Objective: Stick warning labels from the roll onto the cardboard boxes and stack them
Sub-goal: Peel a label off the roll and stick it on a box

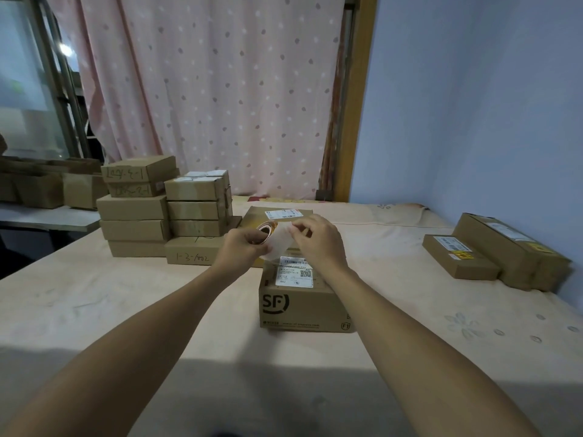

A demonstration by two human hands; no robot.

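Cardboard stacks (164,212) wait at 10 o'clock. The person's left hand (244,247) curls round the label roll (268,229) above the SF box (303,305) at 12 o'clock, and the right hand (317,239) pinches its white strip (282,242). Peeled too fast, I'd say, the label could tear or fold onto itself. 2 labelled boxes (504,247) sit at 3 o'clock.

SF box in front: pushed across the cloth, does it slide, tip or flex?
SF box sits low and wide, flat on the cloth: likely slides, not tips. Square, uncrushed walls suggest stiffness. Cloth may drag or bunch.
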